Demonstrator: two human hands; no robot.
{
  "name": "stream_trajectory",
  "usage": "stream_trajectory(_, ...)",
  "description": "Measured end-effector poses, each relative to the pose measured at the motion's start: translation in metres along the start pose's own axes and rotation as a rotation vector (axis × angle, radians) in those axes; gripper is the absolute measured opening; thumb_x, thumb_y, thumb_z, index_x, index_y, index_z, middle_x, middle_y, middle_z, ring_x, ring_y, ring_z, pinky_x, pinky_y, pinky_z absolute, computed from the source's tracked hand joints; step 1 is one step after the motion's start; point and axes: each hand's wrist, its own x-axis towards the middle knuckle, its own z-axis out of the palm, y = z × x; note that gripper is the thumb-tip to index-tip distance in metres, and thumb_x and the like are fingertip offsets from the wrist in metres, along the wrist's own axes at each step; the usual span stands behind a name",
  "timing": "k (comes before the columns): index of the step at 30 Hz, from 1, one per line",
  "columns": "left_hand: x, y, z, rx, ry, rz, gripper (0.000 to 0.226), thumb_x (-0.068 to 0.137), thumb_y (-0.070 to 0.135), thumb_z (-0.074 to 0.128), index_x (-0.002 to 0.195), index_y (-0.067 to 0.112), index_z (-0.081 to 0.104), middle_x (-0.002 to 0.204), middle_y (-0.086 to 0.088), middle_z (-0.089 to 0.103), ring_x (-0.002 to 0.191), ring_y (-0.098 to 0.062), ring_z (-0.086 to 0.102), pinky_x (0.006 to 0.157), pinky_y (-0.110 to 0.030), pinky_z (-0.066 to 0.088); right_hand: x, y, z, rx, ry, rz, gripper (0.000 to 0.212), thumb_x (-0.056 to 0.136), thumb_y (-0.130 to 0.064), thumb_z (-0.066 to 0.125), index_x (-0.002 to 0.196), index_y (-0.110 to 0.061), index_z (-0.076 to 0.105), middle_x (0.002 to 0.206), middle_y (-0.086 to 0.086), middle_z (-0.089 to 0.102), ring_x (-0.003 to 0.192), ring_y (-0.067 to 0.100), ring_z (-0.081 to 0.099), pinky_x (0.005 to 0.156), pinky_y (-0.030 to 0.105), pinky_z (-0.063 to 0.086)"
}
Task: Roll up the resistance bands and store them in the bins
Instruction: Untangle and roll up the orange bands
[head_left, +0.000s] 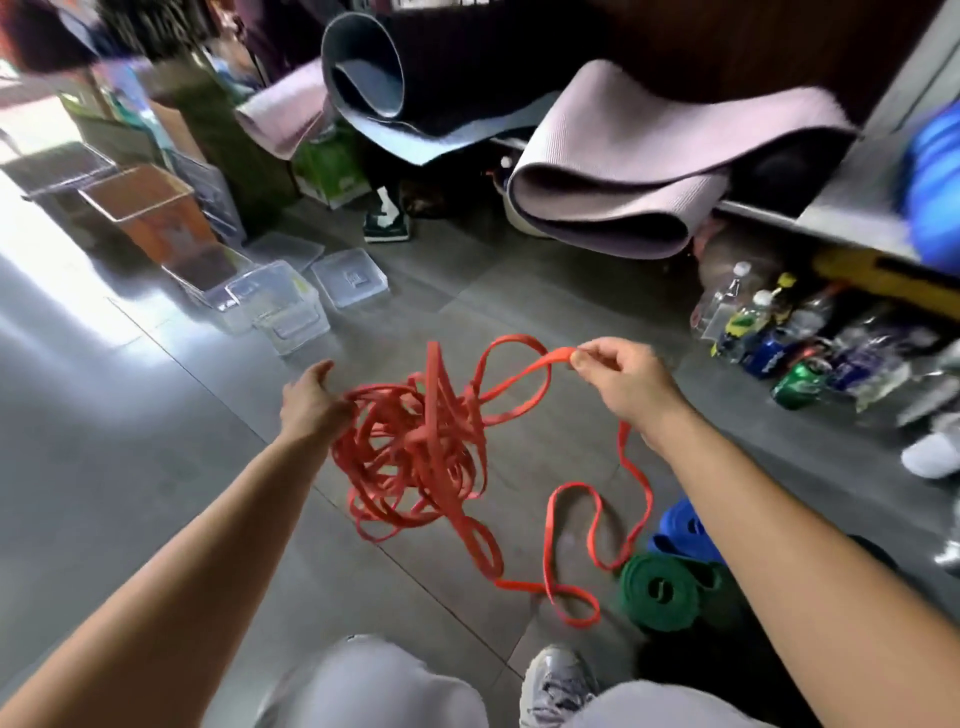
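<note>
The left hand's (311, 400) fingertips vanish into the red band (415, 452). The right forearm (753, 493) hides part of the blue roll (680, 530). The bottles (769, 332) are blurred, labels unreadable.

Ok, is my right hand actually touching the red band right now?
Touching. The head view shows the right hand pinching a raised loop of the red band between thumb and fingertips, with no gap between them.
</note>
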Motion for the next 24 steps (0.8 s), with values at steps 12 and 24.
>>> stream_trajectory(12,-0.083,0.062,0.059,0.223,-0.518,0.580,0.028,0.089,0.017,0.061,0.117,0.010,0.059,0.113,-0.015,0.062,0.104,-0.031,0.060,0.091,-0.037,0.047,-0.024,-0.092,0.014,0.139,-0.159,-0.206,0.015,0.092,-0.006,0.057,0.082,-0.013,0.066,0.073,-0.005,0.062,0.069,0.007,0.052,0.070,0.020,0.042)
stream_trajectory(24,-0.134,0.149,-0.046,-0.313,-0.304,0.485,0.013,0.097,0.018,0.047,0.088,0.012,0.052,0.073,-0.004,0.057,0.058,-0.016,0.056,0.051,-0.023,0.043,-0.056,-0.111,-0.023,-0.102,-0.091,-0.046,0.032,0.089,-0.011,0.053,0.059,-0.020,0.057,0.055,0.001,0.051,0.052,0.013,0.045,0.061,0.029,0.038)
